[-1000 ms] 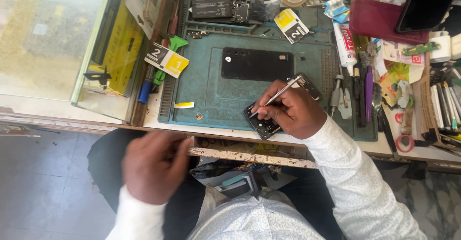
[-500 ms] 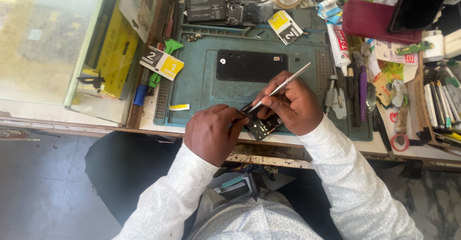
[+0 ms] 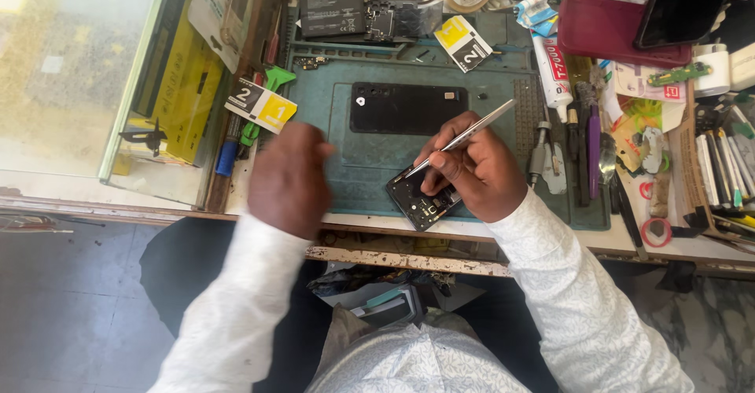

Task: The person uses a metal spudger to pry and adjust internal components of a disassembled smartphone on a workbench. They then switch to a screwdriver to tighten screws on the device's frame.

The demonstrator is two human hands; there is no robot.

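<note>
An opened black phone body (image 3: 422, 199) is laid flat near the front edge of the teal work mat, turned at a slant, its inner parts exposed (details too small to be made out). Its upper right part is covered by the right hand. Slim silver tweezers (image 3: 465, 135) are held tilted, tips set down on the phone's upper left edge, handle raised toward the upper right.

A cluttered workbench (image 3: 550, 245) stands beside a glass counter (image 3: 71, 86), over grey floor tiles (image 3: 71, 306).
</note>
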